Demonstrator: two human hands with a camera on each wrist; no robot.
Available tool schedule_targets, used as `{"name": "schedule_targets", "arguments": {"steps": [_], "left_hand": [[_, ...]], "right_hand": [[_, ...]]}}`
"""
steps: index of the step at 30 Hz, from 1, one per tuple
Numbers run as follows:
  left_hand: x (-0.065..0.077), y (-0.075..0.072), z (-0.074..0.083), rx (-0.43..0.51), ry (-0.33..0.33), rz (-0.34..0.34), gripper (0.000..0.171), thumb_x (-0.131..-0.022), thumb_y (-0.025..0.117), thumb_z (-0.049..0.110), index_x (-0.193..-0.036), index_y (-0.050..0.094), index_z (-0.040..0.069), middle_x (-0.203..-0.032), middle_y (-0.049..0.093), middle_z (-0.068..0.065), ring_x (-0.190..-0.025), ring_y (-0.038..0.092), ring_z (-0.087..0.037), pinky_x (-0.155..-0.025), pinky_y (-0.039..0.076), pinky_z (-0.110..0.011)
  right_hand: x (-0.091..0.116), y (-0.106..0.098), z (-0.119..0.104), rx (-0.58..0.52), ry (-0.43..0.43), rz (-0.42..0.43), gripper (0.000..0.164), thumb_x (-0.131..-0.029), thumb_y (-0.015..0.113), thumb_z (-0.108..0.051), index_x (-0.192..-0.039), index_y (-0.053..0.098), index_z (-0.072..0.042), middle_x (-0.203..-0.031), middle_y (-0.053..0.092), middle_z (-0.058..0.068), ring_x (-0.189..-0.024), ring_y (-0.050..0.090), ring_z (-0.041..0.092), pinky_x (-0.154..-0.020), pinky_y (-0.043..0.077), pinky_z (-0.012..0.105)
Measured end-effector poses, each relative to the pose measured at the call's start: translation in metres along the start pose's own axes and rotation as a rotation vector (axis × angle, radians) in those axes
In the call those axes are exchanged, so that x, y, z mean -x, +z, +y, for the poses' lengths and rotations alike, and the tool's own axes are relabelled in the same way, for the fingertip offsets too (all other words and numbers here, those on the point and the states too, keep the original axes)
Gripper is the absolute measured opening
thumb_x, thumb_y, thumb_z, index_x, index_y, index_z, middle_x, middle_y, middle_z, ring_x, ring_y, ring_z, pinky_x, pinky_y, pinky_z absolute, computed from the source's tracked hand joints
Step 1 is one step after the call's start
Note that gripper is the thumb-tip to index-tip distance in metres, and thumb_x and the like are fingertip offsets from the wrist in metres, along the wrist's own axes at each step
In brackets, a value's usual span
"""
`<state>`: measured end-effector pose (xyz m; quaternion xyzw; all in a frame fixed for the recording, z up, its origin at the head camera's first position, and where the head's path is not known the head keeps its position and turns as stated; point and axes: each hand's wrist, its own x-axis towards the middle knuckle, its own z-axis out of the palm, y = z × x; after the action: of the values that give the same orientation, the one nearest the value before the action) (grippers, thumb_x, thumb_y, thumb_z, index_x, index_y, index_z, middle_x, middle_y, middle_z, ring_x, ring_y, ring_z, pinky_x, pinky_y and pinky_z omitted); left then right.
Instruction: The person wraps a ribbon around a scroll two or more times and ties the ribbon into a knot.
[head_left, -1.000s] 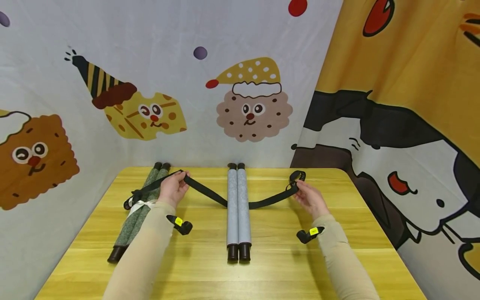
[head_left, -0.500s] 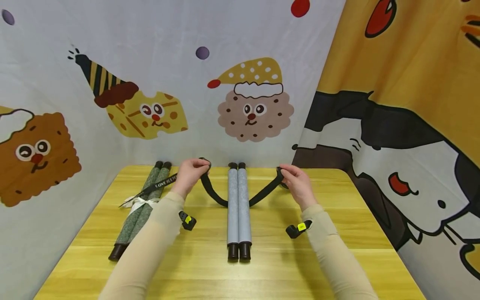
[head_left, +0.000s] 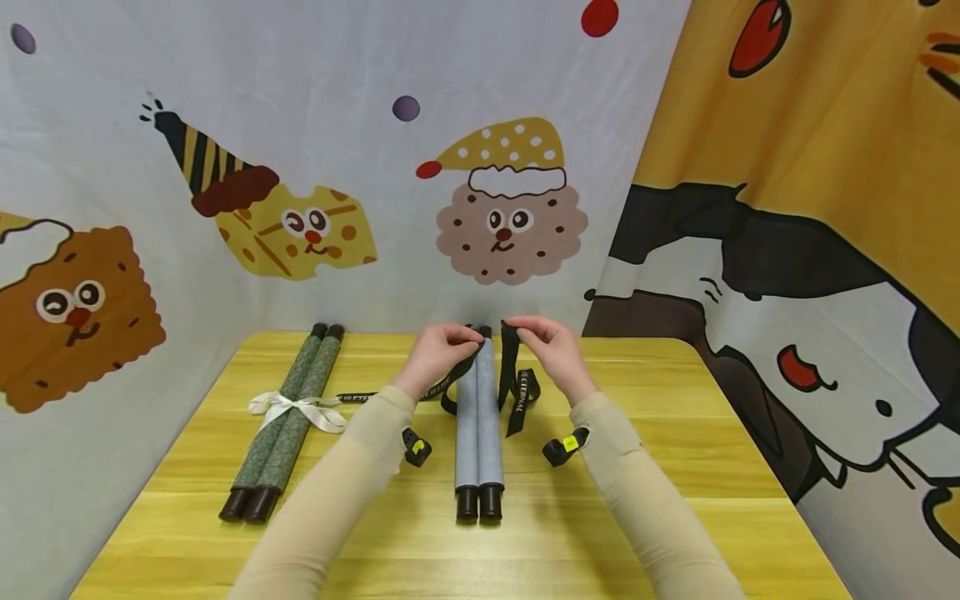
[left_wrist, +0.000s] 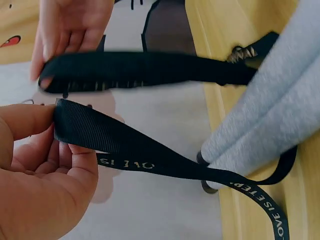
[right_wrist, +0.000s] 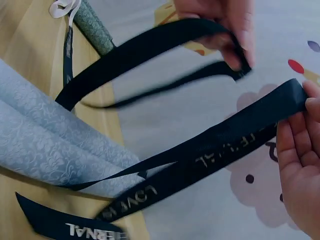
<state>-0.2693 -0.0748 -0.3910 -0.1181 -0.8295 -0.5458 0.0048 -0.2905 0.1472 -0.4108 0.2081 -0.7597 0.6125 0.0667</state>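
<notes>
Two light blue-grey scrolls (head_left: 478, 417) with dark brown end knobs lie side by side on the table. A black ribbon (head_left: 509, 358) printed with pale lettering passes beneath them and comes up on both sides. My left hand (head_left: 438, 354) pinches the ribbon's left part between thumb and forefinger, above the scrolls' far half. Just to its right, my right hand (head_left: 553, 350) pinches the other part, raised to about the same height. In the left wrist view, the ribbon (left_wrist: 120, 75) hangs from both hands in folds. Its loose tails trail onto the table on either side.
At the left lies a pair of green scrolls (head_left: 288, 417) tied together with a white ribbon bow (head_left: 292, 406). The yellow wood-grain table (head_left: 637, 517) meets a cartoon-printed cloth (head_left: 337, 300) along its far edge.
Both hands have come inward toward each other over the blue-grey scrolls, carrying the ribbon's two parts. The left tail has slid off the green scrolls, and the right tail now hangs beside the blue-grey ones.
</notes>
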Motion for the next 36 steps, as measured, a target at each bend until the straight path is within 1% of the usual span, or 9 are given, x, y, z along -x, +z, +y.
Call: {"name": "schedule_targets", "arguments": {"steps": [4, 9, 15, 18, 22, 27, 28, 32, 36], "left_hand": [[-0.003, 0.007, 0.002, 0.003, 0.009, -0.013, 0.021, -0.095, 0.069, 0.015, -0.112, 0.074, 0.005, -0.114, 0.069, -0.008, -0.106, 0.063, -0.026, -0.089, 0.052, -0.04], [-0.006, 0.013, -0.001, 0.018, 0.01, -0.024, 0.023, -0.092, 0.073, 0.021, -0.11, 0.074, 0.006, -0.108, 0.07, -0.006, -0.099, 0.064, -0.023, -0.084, 0.053, -0.037], [-0.004, 0.013, -0.003, 0.036, 0.011, 0.03, 0.031, -0.09, 0.075, 0.023, -0.115, 0.07, 0.005, -0.11, 0.068, -0.007, -0.097, 0.061, -0.023, -0.083, 0.052, -0.038], [-0.004, 0.012, -0.004, 0.036, 0.037, 0.003, 0.025, -0.091, 0.075, 0.022, -0.108, 0.071, 0.005, -0.104, 0.068, -0.006, -0.093, 0.061, -0.023, -0.08, 0.052, -0.038], [-0.004, 0.015, -0.008, 0.051, 0.078, -0.071, 0.013, -0.093, 0.072, 0.019, -0.093, 0.071, 0.006, -0.09, 0.067, -0.005, -0.081, 0.059, -0.023, -0.073, 0.049, -0.034], [-0.003, 0.014, -0.013, 0.095, 0.104, -0.065, 0.015, -0.094, 0.07, 0.013, -0.084, 0.063, 0.005, -0.077, 0.059, -0.003, -0.073, 0.051, -0.021, -0.068, 0.042, -0.032], [0.0, 0.012, -0.009, 0.098, 0.103, -0.07, 0.015, -0.094, 0.069, 0.011, -0.083, 0.061, 0.003, -0.076, 0.057, -0.003, -0.073, 0.05, -0.021, -0.068, 0.042, -0.032], [0.0, 0.009, -0.012, 0.132, 0.111, -0.096, 0.017, -0.093, 0.07, 0.01, -0.084, 0.057, 0.004, -0.076, 0.056, -0.004, -0.075, 0.052, -0.02, -0.07, 0.043, -0.031], [-0.002, 0.01, -0.018, 0.178, 0.097, -0.103, 0.015, -0.095, 0.068, 0.012, -0.087, 0.057, 0.006, -0.079, 0.06, -0.003, -0.076, 0.055, -0.018, -0.07, 0.045, -0.03]], "right_hand": [[-0.004, 0.006, -0.004, 0.017, -0.033, -0.07, 0.025, -0.102, 0.056, -0.011, -0.123, 0.07, -0.005, -0.125, 0.066, 0.008, -0.118, 0.057, 0.022, -0.101, 0.044, 0.043], [-0.005, 0.012, -0.014, 0.03, -0.04, -0.146, 0.027, -0.103, 0.052, -0.007, -0.125, 0.068, -0.003, -0.128, 0.064, 0.012, -0.122, 0.056, 0.025, -0.105, 0.042, 0.044], [0.003, 0.014, -0.041, 0.064, -0.049, -0.163, 0.027, -0.103, 0.05, -0.002, -0.123, 0.066, 0.004, -0.126, 0.064, 0.017, -0.122, 0.056, 0.029, -0.105, 0.042, 0.046], [0.003, 0.014, -0.041, 0.05, -0.049, -0.162, 0.027, -0.103, 0.05, -0.002, -0.123, 0.066, 0.003, -0.126, 0.064, 0.016, -0.122, 0.056, 0.029, -0.105, 0.041, 0.047], [0.001, 0.015, -0.039, 0.036, -0.057, -0.166, 0.027, -0.103, 0.05, -0.001, -0.124, 0.067, 0.002, -0.127, 0.064, 0.016, -0.122, 0.056, 0.029, -0.104, 0.042, 0.049], [-0.002, 0.017, -0.037, 0.01, -0.034, -0.196, 0.029, -0.104, 0.049, -0.003, -0.129, 0.063, 0.001, -0.128, 0.062, 0.016, -0.122, 0.055, 0.029, -0.105, 0.041, 0.047], [-0.003, 0.017, -0.036, 0.0, -0.024, -0.211, 0.03, -0.105, 0.047, -0.005, -0.131, 0.06, 0.002, -0.128, 0.062, 0.018, -0.123, 0.054, 0.03, -0.106, 0.039, 0.047], [-0.011, 0.018, -0.013, -0.051, 0.019, -0.263, 0.033, -0.108, 0.043, -0.015, -0.136, 0.052, -0.002, -0.13, 0.059, 0.018, -0.126, 0.05, 0.031, -0.109, 0.033, 0.05], [-0.015, 0.019, 0.008, -0.051, 0.036, -0.263, 0.031, -0.108, 0.041, -0.02, -0.132, 0.049, -0.001, -0.134, 0.052, 0.017, -0.127, 0.047, 0.033, -0.11, 0.03, 0.052]]}}
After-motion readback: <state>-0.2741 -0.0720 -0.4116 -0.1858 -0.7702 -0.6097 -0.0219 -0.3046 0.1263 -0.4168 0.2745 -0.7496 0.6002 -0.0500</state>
